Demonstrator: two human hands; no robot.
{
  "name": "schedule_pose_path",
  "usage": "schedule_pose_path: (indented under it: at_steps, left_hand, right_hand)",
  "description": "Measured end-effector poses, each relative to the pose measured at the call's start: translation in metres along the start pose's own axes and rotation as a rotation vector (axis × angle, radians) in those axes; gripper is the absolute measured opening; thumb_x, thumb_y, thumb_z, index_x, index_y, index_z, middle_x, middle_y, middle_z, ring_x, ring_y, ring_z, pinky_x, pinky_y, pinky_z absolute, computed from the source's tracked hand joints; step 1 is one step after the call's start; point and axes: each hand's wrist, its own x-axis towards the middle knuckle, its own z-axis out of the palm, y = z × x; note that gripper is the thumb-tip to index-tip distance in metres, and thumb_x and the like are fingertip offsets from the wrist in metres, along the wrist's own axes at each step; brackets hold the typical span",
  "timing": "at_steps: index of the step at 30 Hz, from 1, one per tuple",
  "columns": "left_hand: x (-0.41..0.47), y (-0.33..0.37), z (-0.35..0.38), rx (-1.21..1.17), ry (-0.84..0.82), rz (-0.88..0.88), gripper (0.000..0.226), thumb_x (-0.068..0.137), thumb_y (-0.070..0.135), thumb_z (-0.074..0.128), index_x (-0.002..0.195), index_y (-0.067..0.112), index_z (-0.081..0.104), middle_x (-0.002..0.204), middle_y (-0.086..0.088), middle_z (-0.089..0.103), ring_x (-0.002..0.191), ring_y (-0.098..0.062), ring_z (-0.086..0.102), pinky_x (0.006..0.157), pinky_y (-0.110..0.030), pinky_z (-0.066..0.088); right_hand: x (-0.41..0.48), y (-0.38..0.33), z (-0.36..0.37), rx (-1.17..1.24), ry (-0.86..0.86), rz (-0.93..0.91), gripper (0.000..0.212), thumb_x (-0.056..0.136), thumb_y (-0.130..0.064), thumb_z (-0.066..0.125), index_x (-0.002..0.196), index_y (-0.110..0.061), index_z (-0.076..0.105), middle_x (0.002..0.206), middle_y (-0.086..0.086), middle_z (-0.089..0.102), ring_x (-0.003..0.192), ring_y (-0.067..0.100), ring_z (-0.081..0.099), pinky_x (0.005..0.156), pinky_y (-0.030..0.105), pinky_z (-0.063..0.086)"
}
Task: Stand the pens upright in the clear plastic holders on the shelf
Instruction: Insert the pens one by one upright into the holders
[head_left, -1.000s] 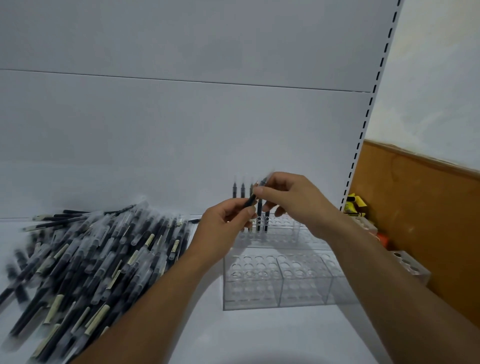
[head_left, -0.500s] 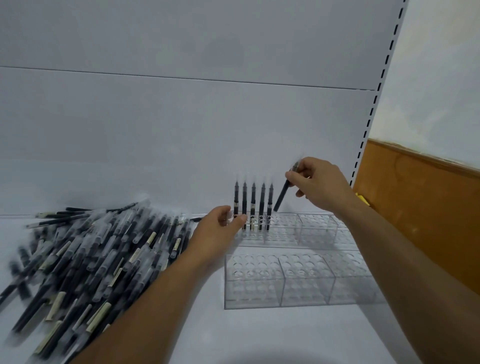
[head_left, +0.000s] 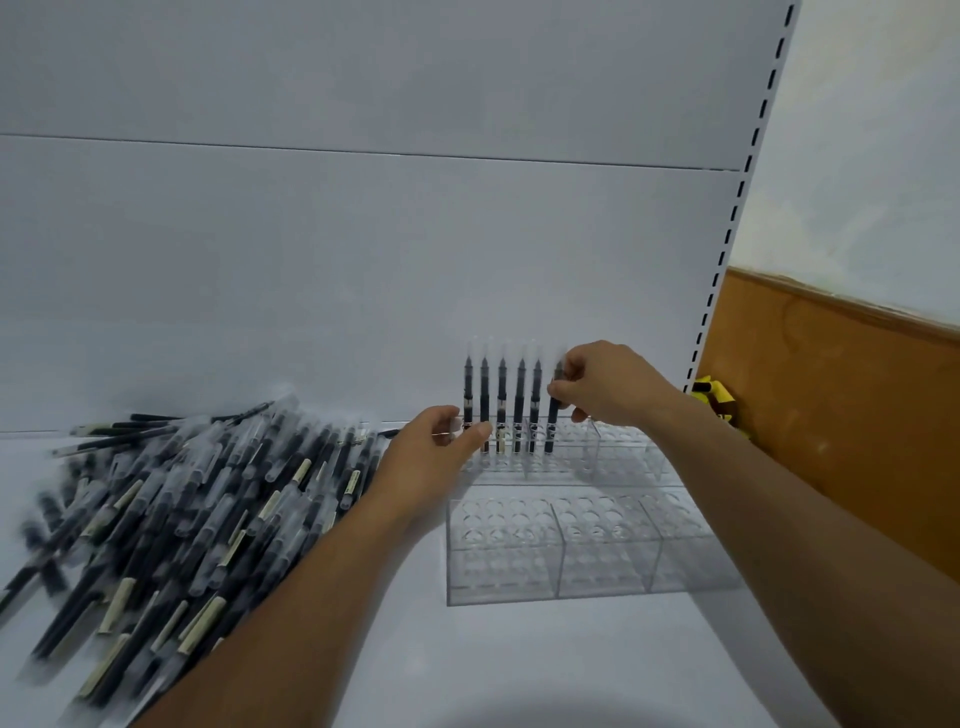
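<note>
Now right hand (head_left: 609, 385) pinches pen (head_left: 552, 423), left hand (head_left: 430, 458) grips rear holder (head_left: 615, 460)

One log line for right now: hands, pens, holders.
right hand pinches pen upright at rear holder | five pens stand beside it | left hand at holder's left end, grip unclear | front holder: no pens
</note>
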Motion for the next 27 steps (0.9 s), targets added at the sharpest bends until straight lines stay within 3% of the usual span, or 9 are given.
schedule_pose_path:
  at_steps: [3, 5, 9, 13, 16, 20, 24, 27]
  left_hand:
    - [-0.004, 0.003, -0.002, 0.041, 0.002, 0.009, 0.068, 0.079, 0.060, 0.068, 0.136, 0.030, 0.048, 0.130, 0.014, 0.054, 0.117, -0.009, 0.051, 0.102, -0.041, 0.045]
    - [-0.007, 0.009, -0.003, 0.054, 0.031, 0.049, 0.065, 0.082, 0.063, 0.062, 0.137, 0.031, 0.047, 0.134, 0.013, 0.052, 0.118, -0.009, 0.049, 0.105, -0.040, 0.041]
    - [-0.012, 0.039, -0.011, 0.211, 0.072, 0.168, 0.050, 0.093, 0.052, 0.054, 0.135, 0.027, 0.050, 0.131, 0.011, 0.055, 0.109, -0.005, 0.051, 0.090, -0.025, 0.039]
    - [-0.019, 0.078, -0.037, 0.356, 0.056, 0.218, 0.035, 0.094, 0.046, 0.055, 0.123, 0.027, 0.060, 0.119, 0.009, 0.063, 0.105, -0.006, 0.058, 0.076, -0.013, 0.043]
    - [-0.033, 0.090, -0.074, 0.671, 0.090, 0.188, 0.034, 0.092, 0.048, 0.055, 0.117, 0.027, 0.063, 0.112, 0.010, 0.064, 0.100, -0.009, 0.059, 0.084, -0.027, 0.046]
    - [-0.060, 0.091, -0.128, 1.095, 0.107, 0.044, 0.032, 0.089, 0.052, 0.058, 0.110, 0.028, 0.063, 0.101, 0.012, 0.062, 0.087, -0.010, 0.058, 0.078, -0.028, 0.045]
    - [-0.089, 0.089, -0.159, 1.268, 0.064, -0.071, 0.032, 0.081, 0.060, 0.063, 0.086, 0.029, 0.064, 0.089, 0.010, 0.066, 0.081, -0.009, 0.061, 0.074, -0.031, 0.052]
    - [-0.113, 0.083, -0.166, 1.328, 0.021, -0.107, 0.036, 0.074, 0.067, 0.065, 0.081, 0.032, 0.061, 0.083, 0.012, 0.064, 0.077, -0.006, 0.059, 0.068, -0.028, 0.051]
  right_hand:
    - [-0.004, 0.000, -0.003, -0.019, -0.037, 0.025, 0.024, 0.094, -0.033, 0.060, 0.075, -0.019, 0.064, 0.081, -0.002, 0.074, 0.072, 0.009, 0.069, 0.073, 0.032, 0.056]
    - [-0.010, 0.001, -0.005, -0.033, -0.062, 0.051, 0.023, 0.092, -0.040, 0.061, 0.080, -0.021, 0.066, 0.078, -0.003, 0.073, 0.074, 0.011, 0.068, 0.070, 0.030, 0.054]
    - [-0.020, -0.004, -0.007, -0.148, 0.002, 0.043, 0.020, 0.090, -0.043, 0.060, 0.088, -0.024, 0.066, 0.078, -0.008, 0.065, 0.078, 0.015, 0.062, 0.062, 0.026, 0.041]
    - [-0.032, -0.040, 0.001, -0.122, -0.001, -0.090, 0.016, 0.089, -0.046, 0.060, 0.082, -0.032, 0.061, 0.086, -0.009, 0.067, 0.078, 0.013, 0.058, 0.058, 0.024, 0.036]
    - [-0.044, -0.082, 0.018, -0.094, -0.082, -0.239, 0.018, 0.088, -0.050, 0.060, 0.092, -0.033, 0.067, 0.095, -0.011, 0.067, 0.086, 0.012, 0.059, 0.068, 0.027, 0.042]
    - [-0.054, -0.132, 0.047, -0.156, -0.191, -0.387, 0.022, 0.088, -0.046, 0.059, 0.095, -0.027, 0.069, 0.096, -0.004, 0.068, 0.087, 0.018, 0.061, 0.066, 0.029, 0.043]
    - [-0.049, -0.156, 0.073, -0.287, -0.278, -0.423, 0.018, 0.089, -0.032, 0.057, 0.084, -0.015, 0.064, 0.081, 0.002, 0.062, 0.071, 0.021, 0.057, 0.056, 0.026, 0.037]
    - [-0.040, -0.163, 0.086, -0.339, -0.258, -0.393, 0.016, 0.090, -0.023, 0.053, 0.077, -0.015, 0.057, 0.069, 0.000, 0.051, 0.059, 0.018, 0.046, 0.054, 0.025, 0.034]
